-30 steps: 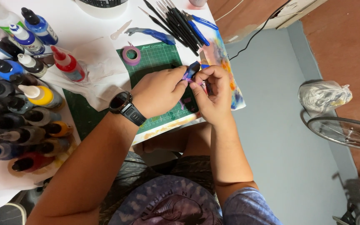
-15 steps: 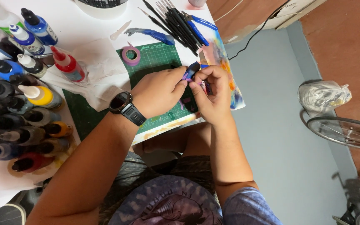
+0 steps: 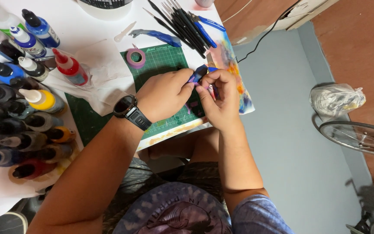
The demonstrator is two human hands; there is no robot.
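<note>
Both hands meet over the green cutting mat [image 3: 163,65], which lies on the white table [image 3: 91,30]. The left hand [image 3: 163,97], with a black wristwatch [image 3: 128,112] on its wrist, pinches with thumb and forefinger a small dark blue and purple object [image 3: 197,74]. The right hand [image 3: 221,97] grips the same small object from the other side, its fingertips pressed together on it. The object is held just above the right edge of the mat, between the two hands; it is too small and too covered by the fingers to tell what it is.

Just behind the hands, a roll of purple tape [image 3: 136,57] lies flat on the mat. Beyond it, a blue-handled tool [image 3: 159,36] lies on the table, and beside that a bunch of black thin brushes [image 3: 180,21] with another blue-handled tool [image 3: 206,27] across them. Under the right hand, a sheet with orange, blue and pink paint stains [image 3: 236,73] hangs over the table edge.

To the left of the mat lies a crumpled white paper [image 3: 96,73], and further left stand many paint squeeze bottles [image 3: 18,86], among them a red one [image 3: 71,67], a yellow one [image 3: 42,99] and blue ones. On the grey floor at the right lie a tied plastic bag [image 3: 336,99] and part of a bicycle wheel [image 3: 360,138].
</note>
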